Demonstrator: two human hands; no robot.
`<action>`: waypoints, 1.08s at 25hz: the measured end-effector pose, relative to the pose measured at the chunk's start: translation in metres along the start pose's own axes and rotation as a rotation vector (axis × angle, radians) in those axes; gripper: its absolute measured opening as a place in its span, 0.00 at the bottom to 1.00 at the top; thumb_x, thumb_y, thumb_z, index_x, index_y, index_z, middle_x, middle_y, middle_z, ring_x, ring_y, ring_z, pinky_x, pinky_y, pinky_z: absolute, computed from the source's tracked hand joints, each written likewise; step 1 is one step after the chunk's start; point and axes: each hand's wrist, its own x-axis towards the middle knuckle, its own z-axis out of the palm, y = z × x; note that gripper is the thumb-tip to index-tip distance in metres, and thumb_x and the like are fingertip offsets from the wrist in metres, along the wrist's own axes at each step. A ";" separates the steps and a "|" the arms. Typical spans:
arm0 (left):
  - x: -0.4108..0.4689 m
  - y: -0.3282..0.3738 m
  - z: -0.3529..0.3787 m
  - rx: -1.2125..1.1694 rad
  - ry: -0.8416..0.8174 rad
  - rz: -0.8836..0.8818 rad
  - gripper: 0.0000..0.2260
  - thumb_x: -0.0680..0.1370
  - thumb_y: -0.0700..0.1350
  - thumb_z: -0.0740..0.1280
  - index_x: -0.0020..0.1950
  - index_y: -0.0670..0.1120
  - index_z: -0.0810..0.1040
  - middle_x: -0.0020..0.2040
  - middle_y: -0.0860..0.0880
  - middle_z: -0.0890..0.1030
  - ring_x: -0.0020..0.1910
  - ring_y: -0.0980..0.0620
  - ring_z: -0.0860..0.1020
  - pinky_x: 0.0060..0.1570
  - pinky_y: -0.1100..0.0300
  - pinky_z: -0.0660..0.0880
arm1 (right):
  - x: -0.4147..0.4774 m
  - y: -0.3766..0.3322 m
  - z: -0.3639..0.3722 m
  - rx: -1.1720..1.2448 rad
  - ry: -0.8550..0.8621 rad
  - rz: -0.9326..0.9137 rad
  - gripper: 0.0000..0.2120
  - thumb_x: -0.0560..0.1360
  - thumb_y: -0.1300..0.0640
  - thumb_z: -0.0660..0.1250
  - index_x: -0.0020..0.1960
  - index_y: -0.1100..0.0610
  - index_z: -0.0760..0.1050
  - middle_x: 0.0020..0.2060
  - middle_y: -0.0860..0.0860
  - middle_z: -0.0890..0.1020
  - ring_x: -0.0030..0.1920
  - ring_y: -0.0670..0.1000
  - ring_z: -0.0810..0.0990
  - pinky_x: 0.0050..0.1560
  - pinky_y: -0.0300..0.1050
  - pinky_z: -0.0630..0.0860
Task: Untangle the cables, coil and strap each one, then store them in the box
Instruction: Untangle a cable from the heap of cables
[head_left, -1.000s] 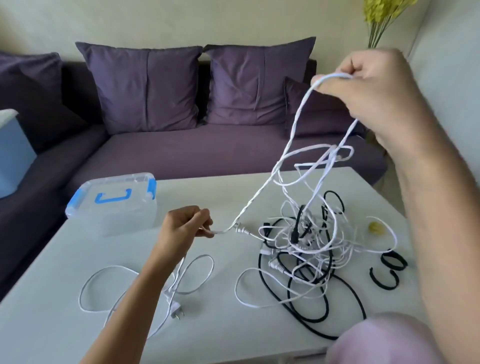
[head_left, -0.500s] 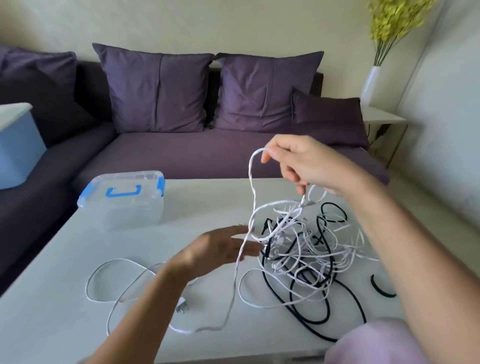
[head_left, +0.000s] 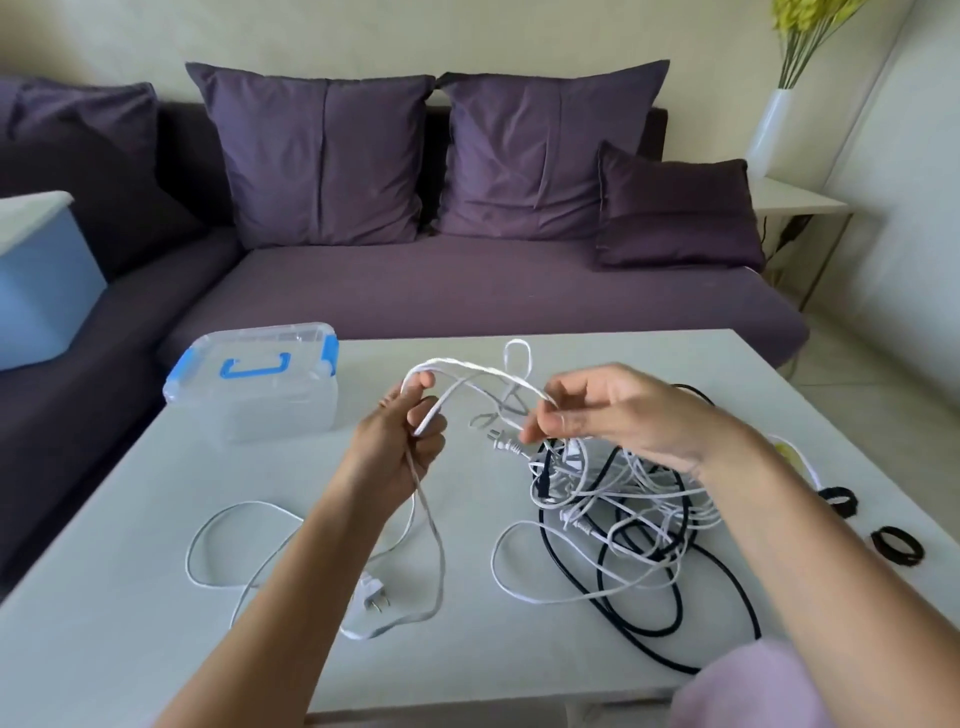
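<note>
Both grips are closed on the same white cable (head_left: 457, 365). The left hand (head_left: 400, 447) has its fingers curled round it, with a bend looped over the forefinger, and the right hand (head_left: 618, 415) pinches it between thumb and fingertips, its other fingers loosely bent. A second ago the right hand was held high, hauling this cable up out of the tangle (head_left: 623, 512), while the left pinched it low near a connector. Half a second ago the left had let go and was spread flat. Now the right hand has come down level with the left, and the two sit near each other above the surface (head_left: 156, 519) with a short arch of cable between them. One plug (head_left: 371, 595) lies on the surface beside the left forearm, slack looped around it. A second plug (head_left: 501, 446) dangles just beside the right fingertips, though I cannot tell whether it belongs to this cable. The lifting seems to be over and the cable looks mostly drawn out of the heap, so gathering it into a coil is probably next. The box (head_left: 254, 384) sits shut at the far left, and the black straps (head_left: 839, 500) lie unused at the right.
</note>
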 end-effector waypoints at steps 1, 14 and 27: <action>-0.001 0.001 0.002 -0.004 0.001 0.004 0.13 0.83 0.43 0.52 0.42 0.47 0.70 0.21 0.55 0.62 0.19 0.60 0.61 0.17 0.71 0.59 | 0.000 0.010 0.010 0.191 -0.044 -0.051 0.03 0.73 0.59 0.69 0.46 0.57 0.80 0.51 0.55 0.83 0.59 0.53 0.79 0.63 0.42 0.72; -0.023 0.047 0.020 0.265 -0.233 -0.012 0.13 0.82 0.45 0.53 0.53 0.45 0.77 0.21 0.54 0.59 0.16 0.61 0.56 0.15 0.73 0.54 | 0.055 0.058 0.106 -0.448 0.533 -0.434 0.08 0.77 0.60 0.65 0.55 0.59 0.73 0.54 0.50 0.79 0.57 0.46 0.75 0.58 0.30 0.66; 0.049 0.143 0.066 0.821 0.141 0.664 0.14 0.81 0.38 0.54 0.61 0.47 0.76 0.48 0.48 0.84 0.21 0.56 0.66 0.20 0.67 0.60 | 0.013 -0.072 -0.013 -0.677 1.105 -0.492 0.04 0.71 0.62 0.69 0.38 0.56 0.79 0.25 0.44 0.75 0.27 0.44 0.72 0.32 0.34 0.67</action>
